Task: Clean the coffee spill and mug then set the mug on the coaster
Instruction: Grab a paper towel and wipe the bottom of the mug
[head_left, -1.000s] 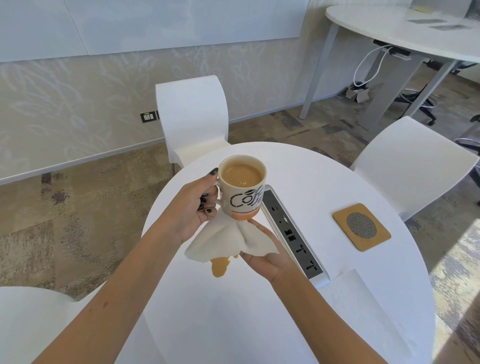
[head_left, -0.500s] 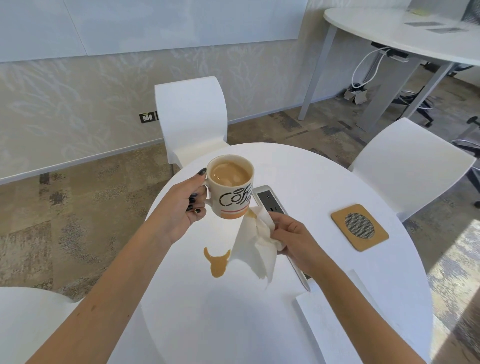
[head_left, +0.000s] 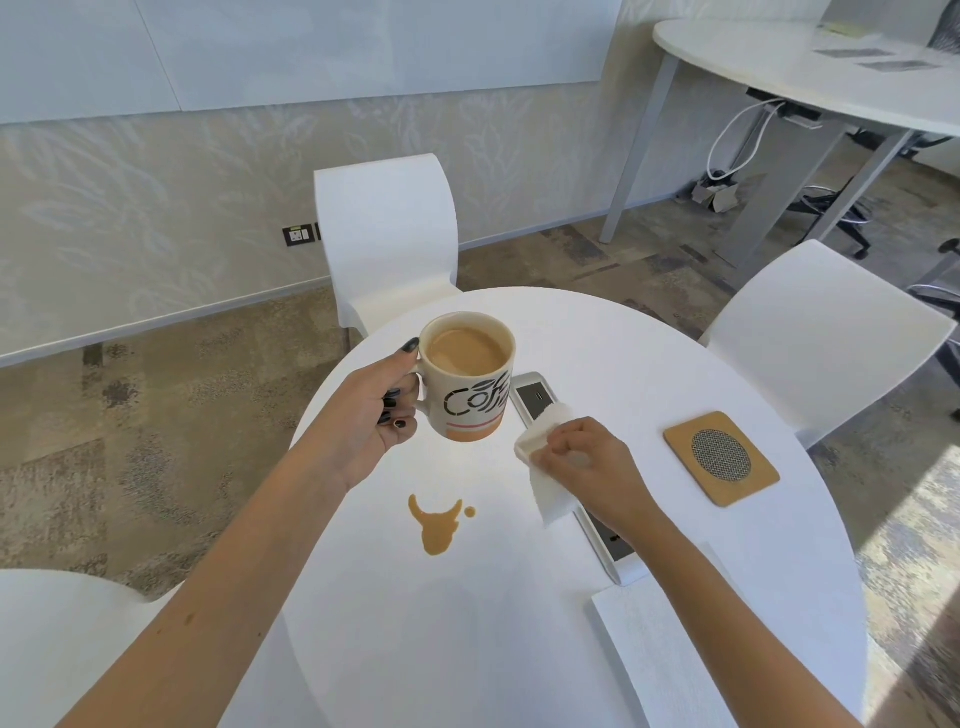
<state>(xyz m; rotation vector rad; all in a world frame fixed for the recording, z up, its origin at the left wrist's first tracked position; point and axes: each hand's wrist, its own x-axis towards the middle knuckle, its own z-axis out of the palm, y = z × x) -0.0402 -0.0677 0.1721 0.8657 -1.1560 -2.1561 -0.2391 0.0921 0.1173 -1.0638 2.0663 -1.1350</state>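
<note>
Cream ceramic fills my left hand (head_left: 376, 410): I hold the mug (head_left: 469, 376) by its handle, fingers curled through the loop and thumb up near the rim, so that grip is closed on the mug. It hangs in the air above the white round table (head_left: 597, 343), upright, with milky coffee inside close to the top. Dark lettering runs across its side above an orange band at the base.

Taking the mug as my landmark: the coffee spill (head_left: 439, 525) lies on the table below and toward me from it, a tan puddle with a small separate drop just beside it. To the right of the mug my right hand (head_left: 587, 467) has its fingers curled around a crumpled white tissue (head_left: 545, 467), that grip closed on it, over the grey power strip (head_left: 535, 395) set into the table. Farther right of the mug, well apart from it, the cork coaster (head_left: 721, 458) lies flat on the table with nothing on it.
</note>
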